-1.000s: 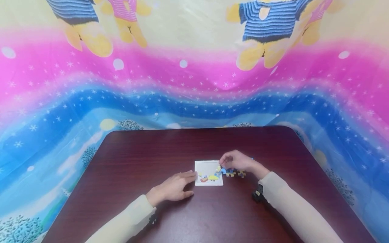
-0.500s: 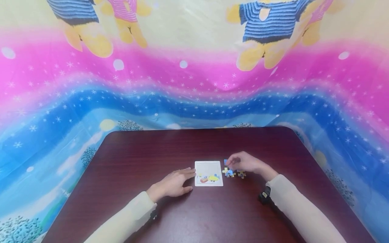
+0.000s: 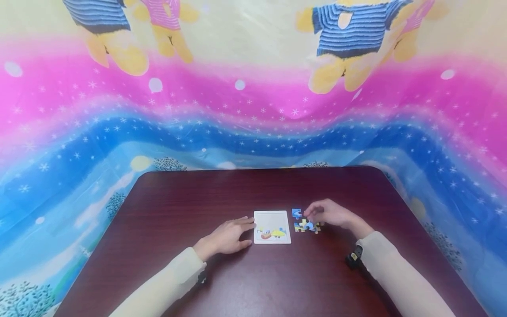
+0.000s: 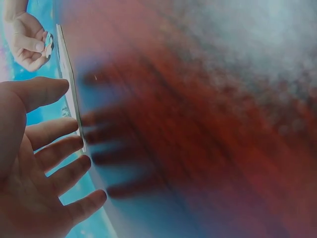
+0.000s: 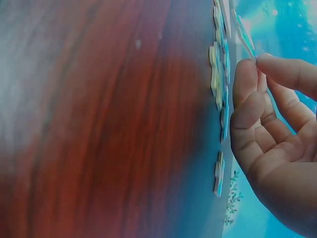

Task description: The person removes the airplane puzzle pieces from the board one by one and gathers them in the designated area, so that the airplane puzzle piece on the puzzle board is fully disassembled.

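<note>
My left hand (image 3: 225, 237) lies beside the left edge of the white puzzle board (image 3: 272, 220), palm down, its fingers stretched toward it; the foremost fingertips touch that edge, and I cannot tell how hard they press. My thumb points toward the board's near left corner. The board lies flat on the dark red-brown table (image 3: 245, 281), with yellow and reddish picture parts along its near side and a pale surface beyond them.

To the right of the board, my right hand (image 3: 332, 213) is raised above the tabletop, pinching one blue puzzle piece (image 3: 309, 225) between thumb and finger, the other fingers curled in. Seen from the right wrist, that piece stands tilted, apart from the ones below. A loose blue piece (image 3: 296, 213) lies just beside the board's far right corner, and other loose pieces (image 3: 299, 228) lie farther along its right side, partly hidden by the one I hold.

My cream sleeves (image 3: 400, 268) come in from the board's near side, and a printed curtain (image 3: 237, 105) hangs beyond it.
</note>
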Action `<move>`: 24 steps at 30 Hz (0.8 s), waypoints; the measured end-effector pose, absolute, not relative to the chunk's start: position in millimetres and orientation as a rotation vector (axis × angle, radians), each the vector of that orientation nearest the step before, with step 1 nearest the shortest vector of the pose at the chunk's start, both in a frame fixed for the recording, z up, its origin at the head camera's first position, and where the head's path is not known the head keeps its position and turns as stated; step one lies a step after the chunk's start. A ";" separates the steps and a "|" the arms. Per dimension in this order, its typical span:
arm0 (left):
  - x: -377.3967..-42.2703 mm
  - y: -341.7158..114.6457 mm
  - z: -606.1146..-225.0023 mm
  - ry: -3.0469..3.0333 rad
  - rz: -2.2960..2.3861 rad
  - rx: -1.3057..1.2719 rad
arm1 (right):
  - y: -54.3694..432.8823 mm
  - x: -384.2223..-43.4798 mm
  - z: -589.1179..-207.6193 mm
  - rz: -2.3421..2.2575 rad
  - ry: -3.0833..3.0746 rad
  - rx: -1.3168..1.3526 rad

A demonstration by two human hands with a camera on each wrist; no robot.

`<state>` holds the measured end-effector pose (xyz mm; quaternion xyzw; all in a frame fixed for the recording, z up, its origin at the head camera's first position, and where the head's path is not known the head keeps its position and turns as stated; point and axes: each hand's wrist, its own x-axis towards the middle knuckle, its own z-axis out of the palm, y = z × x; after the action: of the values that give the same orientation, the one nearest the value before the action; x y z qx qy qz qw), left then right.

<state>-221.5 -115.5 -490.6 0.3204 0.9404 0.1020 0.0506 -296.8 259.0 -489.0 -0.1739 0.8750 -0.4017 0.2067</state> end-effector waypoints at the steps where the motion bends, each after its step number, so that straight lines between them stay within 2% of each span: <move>1: -221.8 -115.5 -490.7 2.866 0.316 0.977 | 260.8 -296.9 -489.2 -1.126 2.436 -0.472; 15: -222.7 -115.3 -493.5 2.867 0.350 0.955 | 286.1 -300.0 -491.8 -1.174 2.393 -0.470; 24: -224.3 -114.5 -490.9 2.854 0.350 0.935 | 302.2 -300.0 -487.7 -1.169 2.407 -0.381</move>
<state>-224.3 -114.5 -490.9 0.3087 0.9423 0.1157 0.0591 -300.0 302.2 -487.7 -0.1375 0.8693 -0.4221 0.2176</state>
